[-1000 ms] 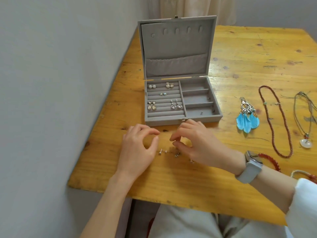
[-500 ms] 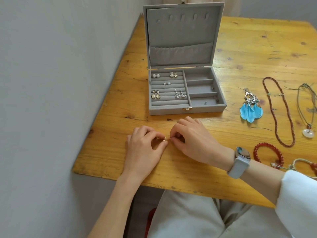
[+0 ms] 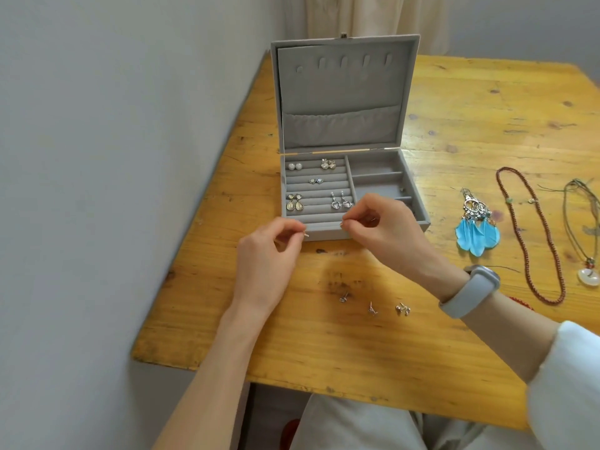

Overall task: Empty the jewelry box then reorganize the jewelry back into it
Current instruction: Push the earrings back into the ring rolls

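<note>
The open grey velvet jewelry box (image 3: pixel 354 190) stands at the far left of the yellow wooden table (image 3: pixel 324 345), lid upright, several earring pairs tucked into its left ring rolls. Just at its near edge, the left hand (image 3: pixel 266 258) pinches a small silver stud earring (image 3: pixel 306 234), and the right hand (image 3: pixel 383 232) pinches another small stud (image 3: pixel 341 224). Three more loose studs (image 3: pixel 371 308) lie nearer. Blue feather earrings (image 3: pixel 475 232) and a red bead necklace (image 3: pixel 532 241) lie right.
</note>
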